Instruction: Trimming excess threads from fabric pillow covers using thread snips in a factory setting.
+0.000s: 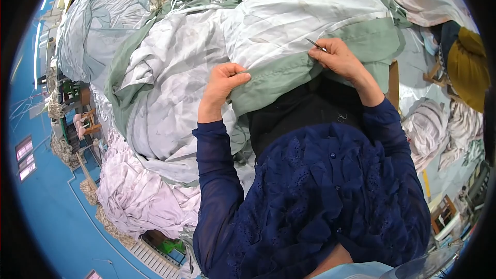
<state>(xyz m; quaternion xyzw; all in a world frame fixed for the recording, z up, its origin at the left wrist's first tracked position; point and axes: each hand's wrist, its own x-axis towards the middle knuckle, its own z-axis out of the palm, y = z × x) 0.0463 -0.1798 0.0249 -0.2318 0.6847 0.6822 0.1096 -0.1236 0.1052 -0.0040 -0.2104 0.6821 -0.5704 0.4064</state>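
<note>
A large white cloth with a faint pale grey pattern (289, 18) lies spread before me, with a wide sage-green border (279, 80) along its near side. The fingers of my left hand (223, 87) are closed on this border, pinching it near its seam. My right hand (338, 61) is closed around a small, dark, pointed tool (316, 45) that looks like thread snips, its tip pointing up and left over the white cloth. That hand rests at the green border, and most of the tool is hidden in its fingers. Part of the border hangs over my black-covered lap (305, 113).
Heaped pale cloths surround me, with a pinkish-white pile (139, 191) at the lower left and a bluish-grey one (103, 31) at the upper left. Mustard cloth (467, 67) hangs at the right above striped bundles (426, 126). A wooden stool (89, 123) stands on the blue floor.
</note>
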